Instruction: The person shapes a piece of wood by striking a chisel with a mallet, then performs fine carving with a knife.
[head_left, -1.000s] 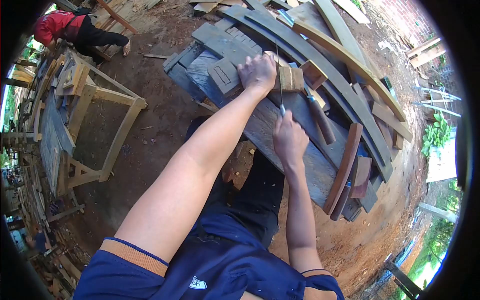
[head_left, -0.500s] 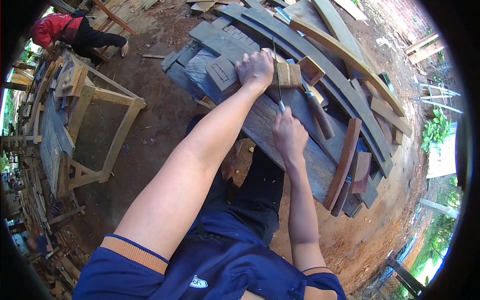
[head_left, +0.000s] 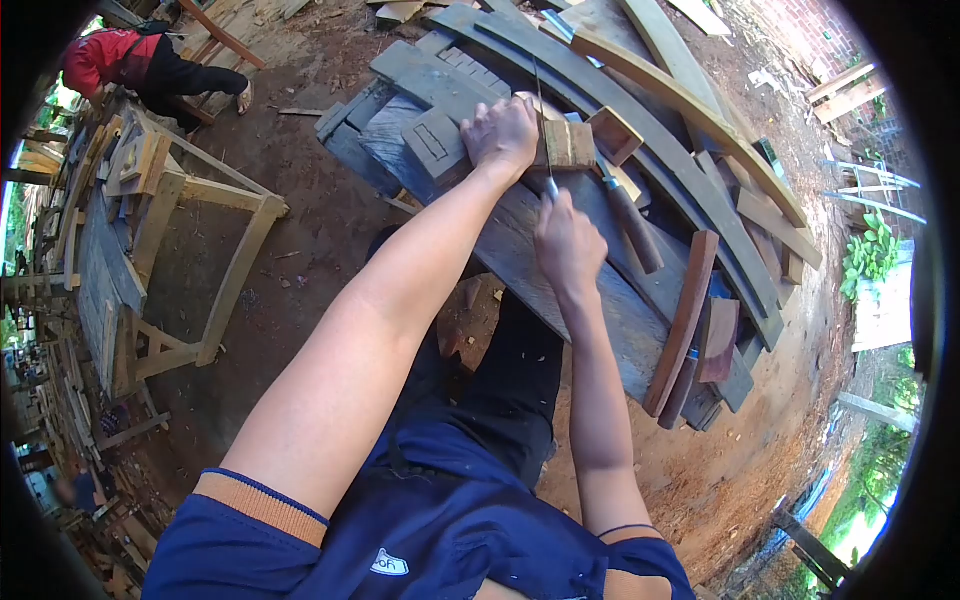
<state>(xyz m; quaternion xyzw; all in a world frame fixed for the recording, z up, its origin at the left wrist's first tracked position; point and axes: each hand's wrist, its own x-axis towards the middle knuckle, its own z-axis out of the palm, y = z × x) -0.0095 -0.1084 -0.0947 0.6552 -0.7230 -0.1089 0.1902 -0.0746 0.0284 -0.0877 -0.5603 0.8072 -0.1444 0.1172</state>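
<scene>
My right hand point(head_left: 570, 245) is closed round the handle of a thin-bladed saw point(head_left: 547, 135), seen almost edge-on and pointing away from me. The blade runs close beside my left hand point(head_left: 502, 135), at a wooden block point(head_left: 570, 146). My left hand is closed over wood just left of the blade; its fingertips are partly hidden. To the left of that hand lies a squared piece with a pencilled outline point(head_left: 435, 143). A chisel point(head_left: 632, 230) with a dark wooden handle and an open wooden box-like piece point(head_left: 616, 136) lie right of the block.
A workbench point(head_left: 530, 245) carries long curved boards point(head_left: 640, 130) and a reddish curved strip point(head_left: 684, 322) near its right end. Another wooden bench frame point(head_left: 240, 250) stands at left. Beyond it a person in a red shirt point(head_left: 105, 58) bends over.
My right hand has moved slightly forward with the saw, nearer the block. My left hand keeps its place on the wood. The whole view has shifted a little.
</scene>
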